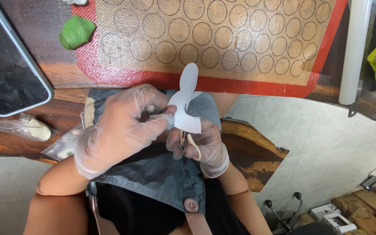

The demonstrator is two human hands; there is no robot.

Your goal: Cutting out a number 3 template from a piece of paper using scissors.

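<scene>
Nearest you is your grey-blue apron bib with its round pink button (pixel 191 205), and just above it your two hands in thin clear plastic gloves. Your left hand (pixel 120 128) is curled closed, pinching the white cut-out paper shape (pixel 186 104) at its lower edge. Your right hand (pixel 205 146) sits under the paper, fingers closed through the pale handles of small scissors (pixel 191 143) (the blades are hidden behind paper and fingers). The paper stands between your hands, its rounded top overlapping the red-edged silicone baking mat printed with circles (pixel 223 39). A clear plastic bag (pixel 25 127) on the dark wooden table (pixel 62 74) holds a pale lump; another bag is half hidden under your left wrist. A green dough lump (pixel 76 31) lies beside the mat.
</scene>
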